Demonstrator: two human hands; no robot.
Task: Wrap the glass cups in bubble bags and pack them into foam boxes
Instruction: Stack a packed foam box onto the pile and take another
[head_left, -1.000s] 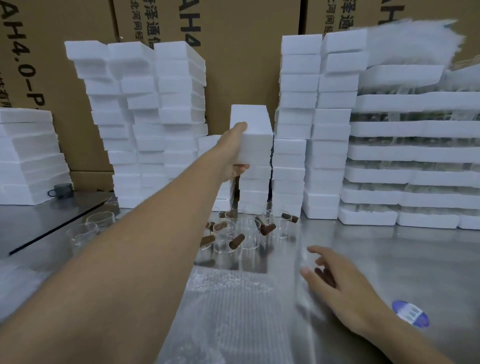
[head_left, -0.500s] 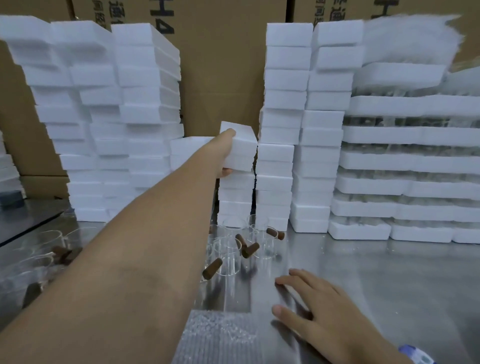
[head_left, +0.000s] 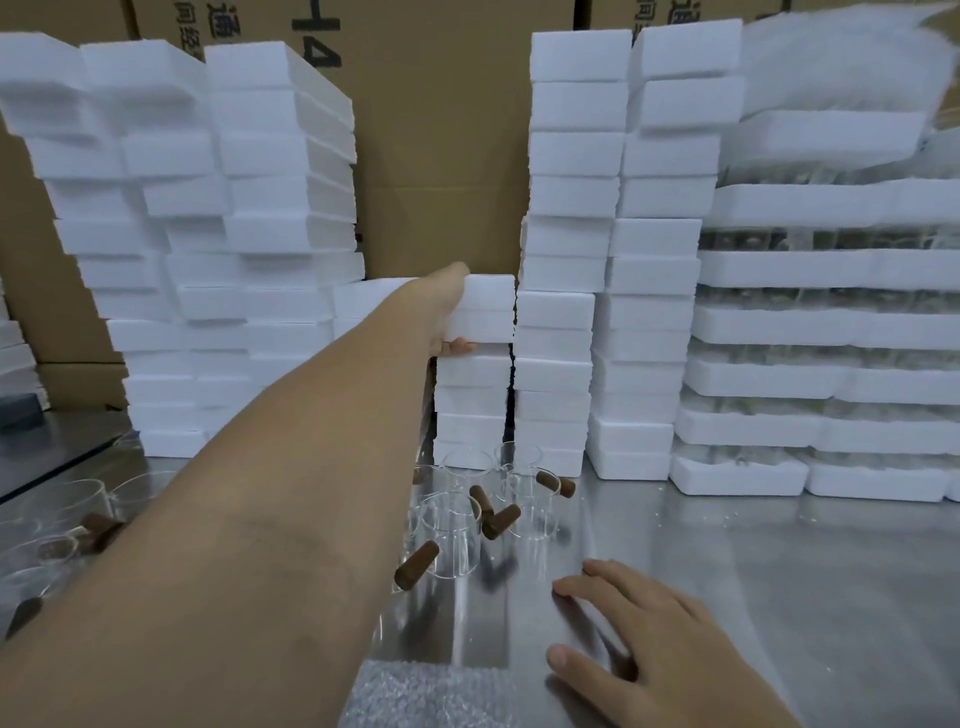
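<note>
Foam box (head_left: 488, 309) gripped atop short stack (head_left: 470, 405) by left hand (head_left: 447, 317), fingers (head_left: 460, 347) curled round it. Right hand (head_left: 670, 649) laid flat on desk (head_left: 779, 571). Risk: neighbouring stack (head_left: 556, 312) toppled, glass cups (head_left: 457, 535) under forearm knocked.

In the grip of the left hand (head_left: 444, 312), foam box (head_left: 488, 306): white expanded foam, matt, fine-grained, edges slightly crumbly; foam stacks (head_left: 571, 208) either side of the grip: same matt white foam; glass cups (head_left: 452, 540) below the grip: clear glass, smooth, glossy; handles (head_left: 415, 564) on them: brown, matt, wood-like; table (head_left: 779, 571) beneath the grip: brushed metal, silvery, softly reflective; bubble bag (head_left: 415, 696) well below the grip: clear plastic, dimpled; cartons (head_left: 441, 156) behind the grip: brown cardboard, matt, black print.
</note>
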